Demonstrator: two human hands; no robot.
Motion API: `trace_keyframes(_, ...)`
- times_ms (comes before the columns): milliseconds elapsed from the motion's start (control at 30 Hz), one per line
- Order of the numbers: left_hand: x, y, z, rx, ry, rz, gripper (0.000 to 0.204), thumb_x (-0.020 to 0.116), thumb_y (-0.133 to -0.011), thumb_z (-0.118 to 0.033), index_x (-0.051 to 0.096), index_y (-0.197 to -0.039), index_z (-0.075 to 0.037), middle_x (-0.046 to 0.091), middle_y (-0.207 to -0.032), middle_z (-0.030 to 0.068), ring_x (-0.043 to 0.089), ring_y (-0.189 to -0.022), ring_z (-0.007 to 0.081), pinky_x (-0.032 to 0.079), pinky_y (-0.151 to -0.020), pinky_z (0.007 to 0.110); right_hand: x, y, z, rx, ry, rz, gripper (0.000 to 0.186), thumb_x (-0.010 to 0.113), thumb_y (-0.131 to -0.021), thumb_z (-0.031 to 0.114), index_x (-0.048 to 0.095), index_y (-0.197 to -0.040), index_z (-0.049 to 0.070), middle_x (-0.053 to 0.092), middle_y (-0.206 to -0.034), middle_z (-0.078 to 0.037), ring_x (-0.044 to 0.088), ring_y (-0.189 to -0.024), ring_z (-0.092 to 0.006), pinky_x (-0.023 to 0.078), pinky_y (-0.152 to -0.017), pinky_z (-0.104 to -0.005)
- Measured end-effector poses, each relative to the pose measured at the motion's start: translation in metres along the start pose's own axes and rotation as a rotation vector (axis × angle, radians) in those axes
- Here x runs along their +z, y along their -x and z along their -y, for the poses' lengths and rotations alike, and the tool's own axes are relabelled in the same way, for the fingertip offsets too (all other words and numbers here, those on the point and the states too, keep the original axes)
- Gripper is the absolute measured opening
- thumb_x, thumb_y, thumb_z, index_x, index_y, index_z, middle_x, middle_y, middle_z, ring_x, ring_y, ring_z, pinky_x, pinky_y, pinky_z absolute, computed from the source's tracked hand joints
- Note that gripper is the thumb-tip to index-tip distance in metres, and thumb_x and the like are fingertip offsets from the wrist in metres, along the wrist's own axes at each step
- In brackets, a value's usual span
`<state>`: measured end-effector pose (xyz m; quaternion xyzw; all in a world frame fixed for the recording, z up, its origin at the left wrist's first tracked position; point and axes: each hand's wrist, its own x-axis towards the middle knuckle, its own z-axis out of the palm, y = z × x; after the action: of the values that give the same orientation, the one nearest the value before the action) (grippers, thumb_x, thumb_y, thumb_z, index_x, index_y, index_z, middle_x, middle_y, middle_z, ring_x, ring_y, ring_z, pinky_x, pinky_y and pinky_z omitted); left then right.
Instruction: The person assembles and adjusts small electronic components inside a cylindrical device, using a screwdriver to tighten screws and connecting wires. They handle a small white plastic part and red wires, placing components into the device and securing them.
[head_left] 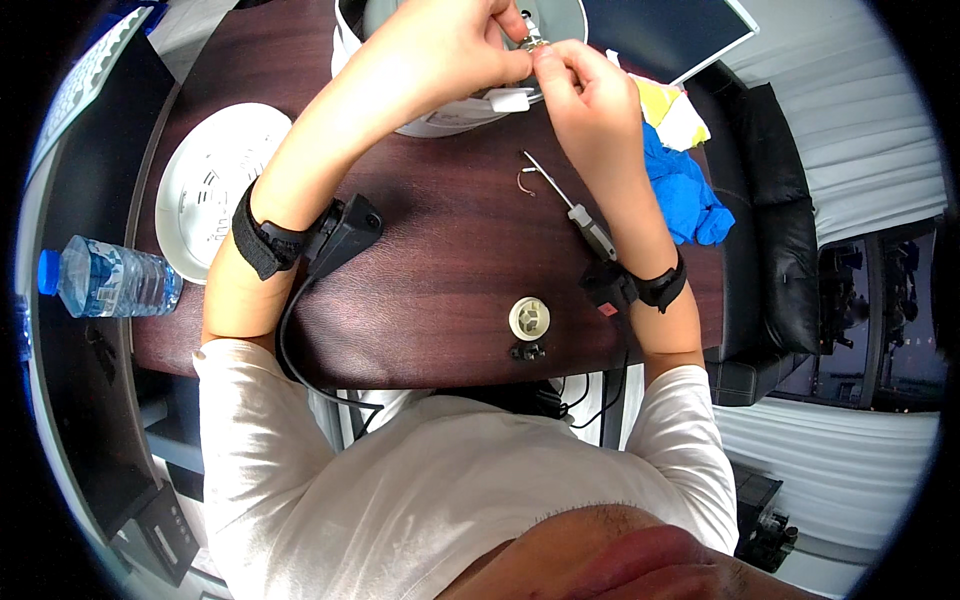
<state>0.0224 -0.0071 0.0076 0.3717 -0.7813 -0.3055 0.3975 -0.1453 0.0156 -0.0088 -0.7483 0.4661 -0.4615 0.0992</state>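
My left hand [465,50] and my right hand [592,95] meet at the far side of the table, both closed. Between their fingertips is a small shiny metal part [533,44], mostly covered, so its kind is unclear. Right beneath them stands a round white housing [440,122] with a grey inside, partly hidden by my left arm. A small white tab [509,100] shows at its near rim. On the table by my right forearm lies a screwdriver [580,216] with a grey handle. A short bit of thin copper-coloured wire [522,184] is beside its shaft.
Near the front edge sit a small cream round part [529,318] and a small black piece [528,352]. A white round cover [185,215] and a water bottle [120,278] are at left. Blue cloth [685,195] lies at right. Cables run from both wrist straps.
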Motion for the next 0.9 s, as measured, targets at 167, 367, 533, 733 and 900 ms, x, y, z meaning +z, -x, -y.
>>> trace_keyframes(167, 0.002, -0.001, 0.002, 0.010, 0.000, 0.010, 0.019, 0.065, -0.080, -0.014, 0.059, -0.090, 0.002, 0.054, -0.057, -0.0016, 0.049, -0.046, 0.0040, 0.037, -0.039, 0.020, 0.001, -0.001, -0.002, -0.012, -0.026, 0.002, 0.020, 0.056, -0.086, 0.014, 0.061, -0.074, -0.002, 0.053, -0.053, -0.009, 0.047, -0.046, -0.0092, 0.037, -0.044, -0.0273)
trace_keyframes(367, 0.001, -0.004, 0.007, 0.029, 0.019, 0.024, 0.017, 0.065, -0.081, -0.013, 0.058, -0.087, 0.001, 0.054, -0.056, -0.0008, 0.049, -0.045, 0.0043, 0.036, -0.039, 0.021, 0.004, -0.004, -0.005, 0.290, -0.480, 0.152, 0.019, 0.048, -0.092, 0.014, 0.054, -0.079, 0.001, 0.041, -0.054, 0.003, 0.034, -0.043, -0.0038, 0.025, -0.040, -0.0212)
trace_keyframes(533, 0.001, -0.004, 0.008, 0.041, 0.030, 0.023, 0.015, 0.062, -0.079, -0.009, 0.057, -0.088, 0.002, 0.054, -0.056, -0.0006, 0.048, -0.044, 0.0049, 0.036, -0.039, 0.021, 0.003, -0.002, 0.008, 0.482, -0.772, 0.201, 0.016, 0.046, -0.092, 0.013, 0.051, -0.081, 0.002, 0.033, -0.053, 0.007, 0.027, -0.042, -0.0026, 0.020, -0.039, -0.0207)
trace_keyframes(733, 0.003, -0.004, 0.008, 0.023, 0.044, -0.004, 0.013, 0.059, -0.079, -0.008, 0.057, -0.088, 0.002, 0.054, -0.057, -0.0004, 0.047, -0.044, 0.0045, 0.035, -0.040, 0.020, -0.001, -0.003, 0.007, 0.580, -0.943, 0.219, 0.016, 0.048, -0.090, 0.014, 0.052, -0.083, 0.000, 0.033, -0.052, 0.006, 0.027, -0.040, -0.0035, 0.019, -0.038, -0.0215)
trace_keyframes(900, 0.004, -0.005, 0.009, 0.024, 0.055, 0.009, 0.012, 0.058, -0.081, -0.009, 0.057, -0.089, 0.001, 0.055, -0.059, -0.0001, 0.046, -0.045, 0.0040, 0.034, -0.040, 0.020, -0.005, -0.002, 0.007, 0.568, -0.898, 0.300, 0.022, 0.046, -0.094, 0.019, 0.055, -0.087, -0.001, 0.034, -0.052, 0.006, 0.027, -0.040, -0.0042, 0.019, -0.038, -0.0220)
